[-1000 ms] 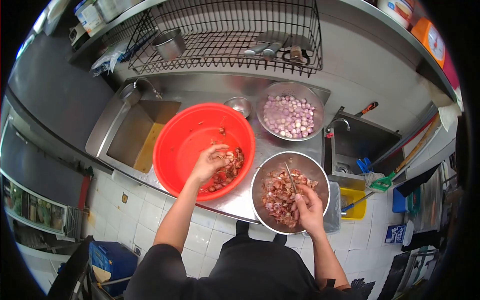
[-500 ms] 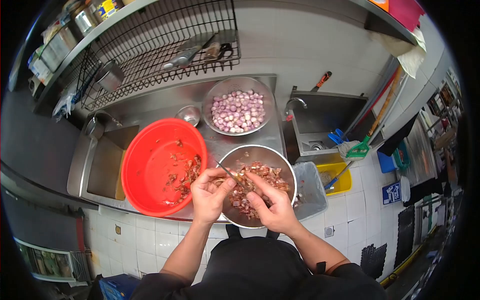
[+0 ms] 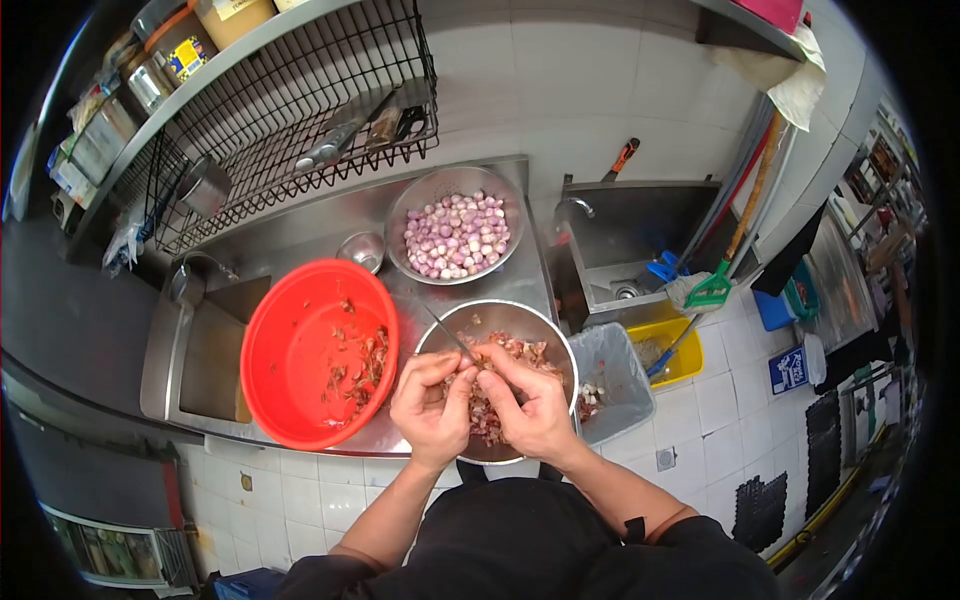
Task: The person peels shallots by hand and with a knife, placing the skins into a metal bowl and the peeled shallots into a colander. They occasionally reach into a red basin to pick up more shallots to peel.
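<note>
My left hand [image 3: 435, 405] and my right hand [image 3: 525, 400] meet above a steel bowl [image 3: 568, 350] holding reddish-brown shallots or peelings [image 3: 490, 415]. A thin knife [image 3: 447, 330] points up and left from between the fingers, its handle hidden; the right fingers close around its lower end. The left fingers are pinched on a small item, mostly covered, that looks like a shallot. Behind stands a steel colander [image 3: 398, 215] of pale purple peeled shallots [image 3: 455, 235]. To the left, a red basin [image 3: 290, 350] has brown skins [image 3: 360, 375] in it.
A small metal bowl [image 3: 361, 252] sits behind the basin. Sinks lie at left [image 3: 215, 345] and right [image 3: 640, 240]. A lined bin [image 3: 615, 375] and a yellow bucket [image 3: 690, 355] stand right of the bowl. A wire rack [image 3: 290, 130] hangs above.
Both hands have come closer together over the bowl, with the fingertips now nearly touching. The camera view has shifted slightly.
</note>
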`<state>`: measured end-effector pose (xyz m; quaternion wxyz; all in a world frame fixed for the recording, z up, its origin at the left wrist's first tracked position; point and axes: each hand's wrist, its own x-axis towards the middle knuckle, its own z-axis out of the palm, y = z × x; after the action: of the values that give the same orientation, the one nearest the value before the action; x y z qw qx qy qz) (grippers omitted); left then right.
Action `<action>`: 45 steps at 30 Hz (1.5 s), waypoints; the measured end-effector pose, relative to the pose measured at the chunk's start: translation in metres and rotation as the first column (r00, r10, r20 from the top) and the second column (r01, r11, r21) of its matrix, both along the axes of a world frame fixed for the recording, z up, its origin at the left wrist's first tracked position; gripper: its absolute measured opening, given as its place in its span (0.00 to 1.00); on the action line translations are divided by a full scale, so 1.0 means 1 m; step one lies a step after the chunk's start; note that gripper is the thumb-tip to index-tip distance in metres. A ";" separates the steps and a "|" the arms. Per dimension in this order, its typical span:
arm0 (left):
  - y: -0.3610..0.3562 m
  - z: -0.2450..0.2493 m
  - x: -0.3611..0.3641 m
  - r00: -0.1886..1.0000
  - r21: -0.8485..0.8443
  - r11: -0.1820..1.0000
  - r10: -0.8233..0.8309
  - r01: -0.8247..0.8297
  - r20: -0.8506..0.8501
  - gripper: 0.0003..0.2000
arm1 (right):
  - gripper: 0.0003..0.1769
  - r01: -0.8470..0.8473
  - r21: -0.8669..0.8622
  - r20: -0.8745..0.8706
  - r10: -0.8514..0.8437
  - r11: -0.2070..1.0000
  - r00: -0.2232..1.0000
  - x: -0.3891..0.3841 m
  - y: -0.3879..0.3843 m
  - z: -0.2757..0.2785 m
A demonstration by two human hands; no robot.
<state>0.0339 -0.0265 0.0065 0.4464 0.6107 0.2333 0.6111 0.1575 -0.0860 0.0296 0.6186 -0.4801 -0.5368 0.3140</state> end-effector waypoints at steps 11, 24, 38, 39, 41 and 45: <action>0.019 -0.018 -0.014 0.879 -0.351 0.848 -0.241 0.397 0.411 0.11 | 0.23 -0.371 -0.252 -0.707 0.092 0.894 0.701 0.004 0.007 0.000; 0.038 -0.037 -0.019 0.607 -0.331 0.557 -0.436 0.762 0.664 0.12 | 0.20 -0.131 -0.278 -0.444 -0.006 0.952 0.896 -0.006 0.006 -0.007; 0.036 -0.031 -0.030 0.819 -0.502 0.667 -0.315 0.551 0.480 0.12 | 0.24 0.054 -0.361 -0.111 -0.100 0.931 0.989 0.020 -0.001 -0.052; 0.032 -0.031 -0.028 0.858 -0.518 0.704 -0.274 0.486 0.434 0.11 | 0.26 -0.027 -0.313 -0.242 -0.053 0.949 0.969 0.015 -0.006 -0.040; 0.024 -0.020 -0.024 0.875 -0.517 0.728 -0.240 0.449 0.421 0.11 | 0.26 -0.064 -0.260 -0.219 0.006 0.964 0.976 0.005 -0.014 -0.029; 0.013 -0.018 -0.019 0.939 -0.425 0.854 -0.188 0.301 0.287 0.11 | 0.27 -0.102 -0.191 -0.214 0.060 0.976 0.975 -0.008 -0.008 -0.023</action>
<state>0.0153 -0.0131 -0.0114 0.6778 0.4346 0.2375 0.5433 0.1494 -0.0944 0.0069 0.6060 -0.4826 -0.4543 0.4399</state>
